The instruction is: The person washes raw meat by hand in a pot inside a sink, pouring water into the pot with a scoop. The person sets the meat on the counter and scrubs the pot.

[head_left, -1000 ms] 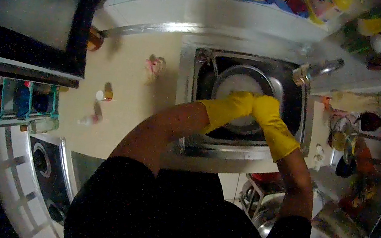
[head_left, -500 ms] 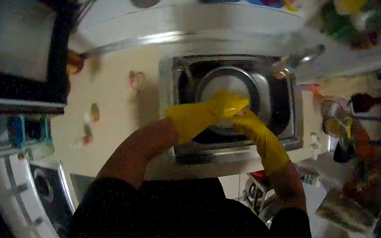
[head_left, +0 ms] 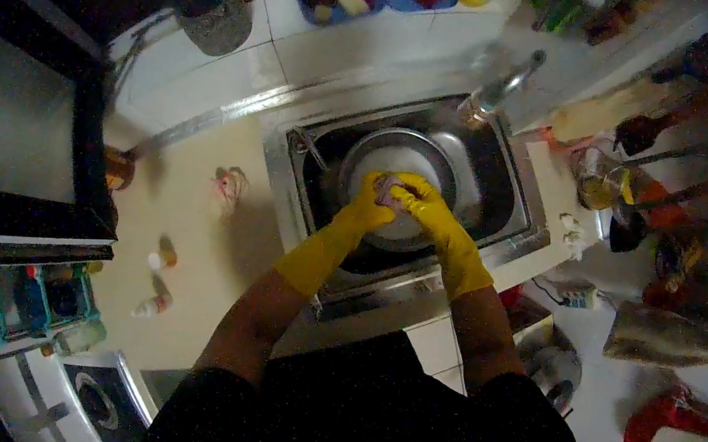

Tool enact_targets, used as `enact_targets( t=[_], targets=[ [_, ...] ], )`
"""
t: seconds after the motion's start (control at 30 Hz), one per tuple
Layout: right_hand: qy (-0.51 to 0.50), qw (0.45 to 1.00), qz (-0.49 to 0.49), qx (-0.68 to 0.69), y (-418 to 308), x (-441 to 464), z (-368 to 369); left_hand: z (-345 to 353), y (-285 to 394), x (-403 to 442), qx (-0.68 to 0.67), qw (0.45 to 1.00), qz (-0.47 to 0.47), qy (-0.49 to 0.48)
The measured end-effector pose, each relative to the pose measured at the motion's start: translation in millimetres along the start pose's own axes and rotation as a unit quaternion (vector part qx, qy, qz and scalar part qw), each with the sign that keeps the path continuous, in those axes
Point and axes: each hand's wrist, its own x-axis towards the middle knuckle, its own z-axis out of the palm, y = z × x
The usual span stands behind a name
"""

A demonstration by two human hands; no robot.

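Observation:
My left hand [head_left: 362, 210], in a long yellow rubber glove, closes on a small crumpled purplish-pink thing [head_left: 388, 191]; its kind is too blurred to name. My right hand [head_left: 424, 206], gloved the same way, grips it from the other side, its fingers meeting those of the left. Both hands are over a round metal basin [head_left: 445, 156] that holds pale, cloudy liquid. The basin stands inside a steel sink [head_left: 519, 213], and the gloves hide its near part.
A faucet [head_left: 506, 87] rises at the sink's back right corner. Left on the counter [head_left: 227, 139] lie a pinkish bundle [head_left: 230, 185] and two small bottles, one a white-capped bottle [head_left: 161, 260]. Utensils and a jar [head_left: 598, 189] crowd the right side.
The view has turned and sharpened. My hands have drawn together, and the purplish-pink thing now shows between them; earlier the gloves were blurred over the basin.

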Motion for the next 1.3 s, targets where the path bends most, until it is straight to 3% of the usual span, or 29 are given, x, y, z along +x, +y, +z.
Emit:
enact_targets(
  t=[0.07,0.1,0.17,0.23,0.27,0.3,0.33,0.37,0.4,0.43,0.5,0.53,0.57,0.63,0.7,0.73,0.77,0.8,0.83,0.87,0.93,0.97,1.03,1.1,1.13,1.17,1.2,1.27,1.3],
  targets=[
    [-0.022,1.000,-0.007,0.015,-11,-2,0,-17,25,-19,-0.143,0.987,-0.077,0.010],
    [-0.037,0.998,-0.040,-0.024,-5,-1,5,-27,37,-30,-0.140,0.987,-0.074,0.007],
    [-0.041,0.995,-0.067,-0.061,-9,-11,17,-45,55,-53,-0.389,0.895,-0.215,0.024],
    [-0.132,0.988,-0.041,-0.066,-24,-25,34,-75,22,-74,-0.231,0.966,-0.096,0.062],
    [-0.127,0.989,-0.038,-0.061,11,-21,25,-97,39,-92,-0.233,0.965,-0.096,0.079],
    [-0.037,0.997,0.016,-0.063,73,-6,5,-119,62,-106,-0.235,0.963,-0.092,0.098],
    [0.051,0.994,0.068,-0.066,107,10,-8,-139,60,-112,-0.365,0.917,-0.087,0.135],
    [0.059,0.986,0.090,-0.126,39,-4,-11,-148,61,-117,-0.426,0.887,-0.091,0.153],
    [0.047,0.969,0.145,-0.196,26,1,-17,-157,63,-123,-0.484,0.853,-0.092,0.173],
    [0.033,0.943,0.197,-0.264,26,12,-25,-163,71,-124,-0.378,0.896,-0.085,0.216],
    [0.058,0.941,0.201,-0.266,67,38,-33,-169,95,-119,-0.258,0.927,-0.078,0.262],
    [0.058,0.941,0.197,-0.267,81,49,-31,-164,110,-112,-0.027,0.966,-0.043,0.255],
    [0.058,0.942,0.194,-0.269,94,59,-28,-152,110,-115,0.146,0.953,-0.003,0.264],
    [0.065,0.869,0.046,-0.488,106,75,-5,-123,91,-123,0.422,0.841,0.073,0.331],
    [0.048,0.816,-0.052,-0.574,119,73,10,-96,99,-126,0.236,0.954,-0.013,0.182],
    [0.001,0.873,-0.078,-0.482,125,61,13,-82,103,-127,0.148,0.979,-0.075,0.122],
    [-0.027,0.896,-0.090,-0.433,129,61,13,-58,60,-122,0.085,0.990,-0.037,0.108],
    [-0.057,0.917,-0.099,-0.383,132,61,14,-37,48,-110,-0.013,0.986,-0.104,0.133],
    [-0.101,0.972,0.033,-0.208,132,74,13,-18,36,-95,-0.113,0.967,-0.164,0.158],
    [-0.139,0.976,0.169,-0.026,131,84,13,1,5,-78,-0.112,0.965,-0.164,0.169],
    [-0.108,0.980,0.162,-0.037,74,67,10,28,-57,-47,-0.346,0.850,-0.282,0.280],
    [-0.066,0.984,0.159,-0.044,53,56,8,29,-53,-27,-0.346,0.847,-0.281,0.289],
    [-0.081,0.983,0.147,-0.069,70,53,-4,25,-40,11,-0.619,0.728,-0.233,0.183],
    [-0.085,0.983,0.133,-0.092,68,50,-11,32,-39,32,-0.617,0.717,-0.272,0.179],
    [-0.052,0.987,0.149,-0.023,54,44,-10,36,-41,36,-0.614,0.703,-0.315,0.170],
    [-0.017,0.985,0.163,0.046,45,42,-13,41,-53,35,-0.614,0.705,-0.314,0.166],
    [-0.009,0.986,0.161,0.047,55,46,-19,46,-73,29,-0.425,0.882,-0.106,0.175],
    [-0.034,0.995,0.028,-0.084,93,56,-37,43,-70,22,-0.200,0.965,0.096,0.138],
    [-0.011,0.995,0.094,0.032,75,48,-41,36,-47,22,-0.258,0.958,0.016,0.122]
  ],
)
